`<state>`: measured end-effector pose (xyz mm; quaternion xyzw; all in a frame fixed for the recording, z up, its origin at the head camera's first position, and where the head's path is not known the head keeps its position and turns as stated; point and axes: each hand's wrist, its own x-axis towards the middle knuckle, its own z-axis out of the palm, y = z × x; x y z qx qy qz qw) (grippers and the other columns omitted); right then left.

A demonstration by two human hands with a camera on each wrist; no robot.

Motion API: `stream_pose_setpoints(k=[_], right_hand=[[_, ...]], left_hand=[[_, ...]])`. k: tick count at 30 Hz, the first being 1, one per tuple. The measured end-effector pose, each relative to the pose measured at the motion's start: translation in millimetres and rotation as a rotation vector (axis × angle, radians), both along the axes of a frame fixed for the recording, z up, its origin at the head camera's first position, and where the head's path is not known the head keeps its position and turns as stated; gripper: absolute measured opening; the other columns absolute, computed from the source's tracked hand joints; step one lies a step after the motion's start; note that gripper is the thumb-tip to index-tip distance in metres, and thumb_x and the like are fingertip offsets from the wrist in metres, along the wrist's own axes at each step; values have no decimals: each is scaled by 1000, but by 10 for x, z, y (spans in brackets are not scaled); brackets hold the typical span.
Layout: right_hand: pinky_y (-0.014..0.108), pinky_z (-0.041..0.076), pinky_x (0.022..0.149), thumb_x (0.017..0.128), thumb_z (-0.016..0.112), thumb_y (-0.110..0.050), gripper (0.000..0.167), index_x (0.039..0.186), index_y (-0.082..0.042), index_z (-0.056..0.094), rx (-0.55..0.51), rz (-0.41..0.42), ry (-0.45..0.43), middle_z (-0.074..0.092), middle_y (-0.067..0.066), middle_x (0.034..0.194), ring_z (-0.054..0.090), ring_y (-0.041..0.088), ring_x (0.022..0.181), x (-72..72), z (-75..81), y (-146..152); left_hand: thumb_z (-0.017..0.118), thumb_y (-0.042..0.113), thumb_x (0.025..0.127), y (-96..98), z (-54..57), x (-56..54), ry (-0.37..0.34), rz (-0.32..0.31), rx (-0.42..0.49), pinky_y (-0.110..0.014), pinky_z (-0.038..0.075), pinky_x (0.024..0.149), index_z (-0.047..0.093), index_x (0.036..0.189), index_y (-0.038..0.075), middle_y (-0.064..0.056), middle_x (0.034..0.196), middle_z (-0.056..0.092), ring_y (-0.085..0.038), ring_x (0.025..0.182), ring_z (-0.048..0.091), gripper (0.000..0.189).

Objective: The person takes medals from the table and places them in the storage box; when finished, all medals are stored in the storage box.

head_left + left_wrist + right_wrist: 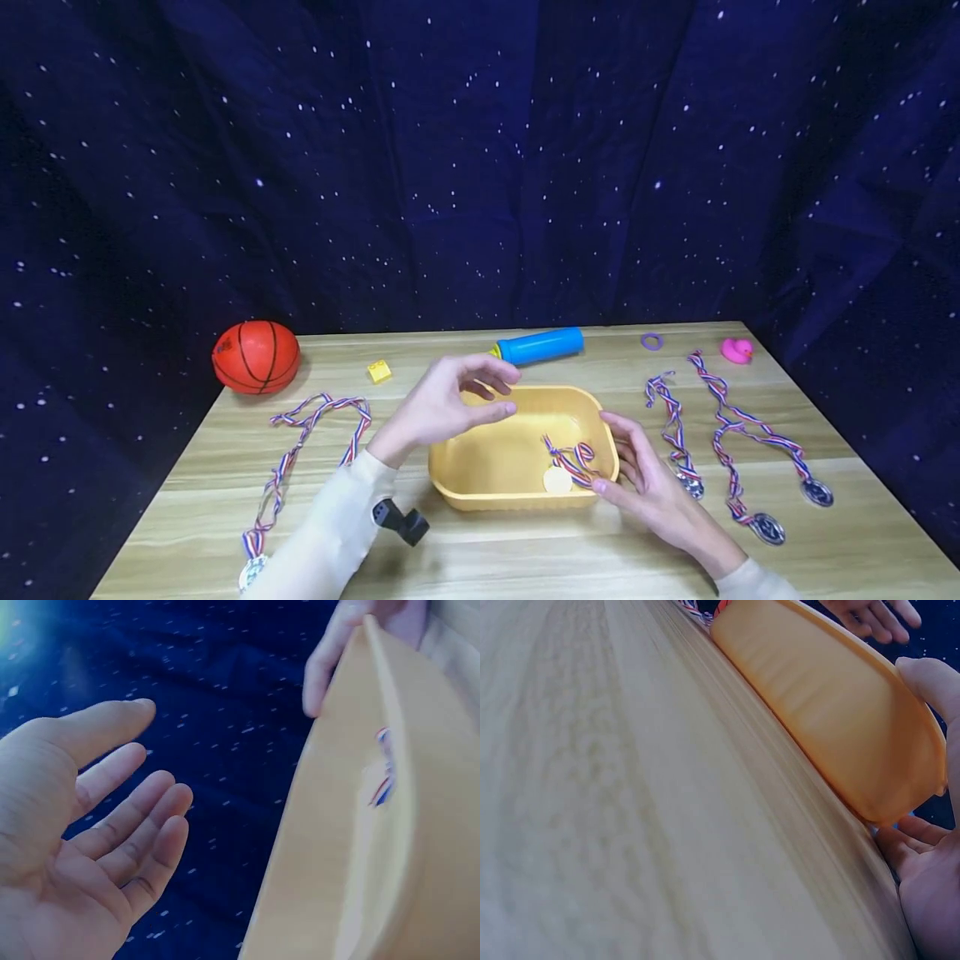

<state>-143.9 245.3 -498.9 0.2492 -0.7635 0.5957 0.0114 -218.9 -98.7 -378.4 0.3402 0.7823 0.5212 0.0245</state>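
I see the right hand holding the near right corner of the yellow tub, thumb and fingers bent against it, as the tub sits mid-table. The left hand hangs by the tub's far left rim, fingers loosely parted, holding nothing. Inside, at near right, I make out a gold medal and its striped ribbon; three silver medals lie to the right, near a pink duck.

**Camera Placement Findings**
Head view looks forward and down across the surface. Left wrist view faces the curtain, close beside the tub; right wrist view skims low along the surface. All three share the tub.
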Motion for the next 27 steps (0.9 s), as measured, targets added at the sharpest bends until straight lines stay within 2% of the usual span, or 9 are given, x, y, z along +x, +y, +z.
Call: stream_pose_setpoints(k=[6, 13, 22, 27], right_hand=[[18, 43, 122, 103, 76, -2, 84, 172, -11, 29, 7, -3, 0, 40, 25, 169, 54, 25, 150, -7, 3, -4], [17, 43, 121, 103, 77, -2, 84, 172, -13, 30, 6, -15, -7, 45, 24, 164, 55, 23, 149, -11, -1, 0], [18, 43, 122, 103, 77, -3, 83, 171, -12, 30, 8, -12, -15, 44, 24, 165, 54, 28, 150, -10, 4, -2], [18, 43, 122, 103, 77, -3, 84, 172, -13, 30, 8, -16, -17, 44, 23, 166, 54, 26, 150, -15, -2, -3]], left_hand=[[89, 12, 95, -367, 119, 67, 63, 96, 33, -39, 64, 97, 80, 125, 13, 1, 120, 80, -24, 109, 76, 32], [90, 13, 95, -729, 134, 206, 113, 173, 6, -37, 64, 95, 80, 123, 20, 6, 119, 80, -20, 112, 74, 30], [88, 5, 95, -1133, -50, 459, 153, 187, 1, -31, 63, 92, 79, 124, 17, 3, 120, 80, -19, 109, 74, 33], [88, 0, 93, -1367, -240, 580, 153, 208, 17, -28, 62, 91, 78, 127, 10, -2, 123, 79, -18, 108, 74, 36]])
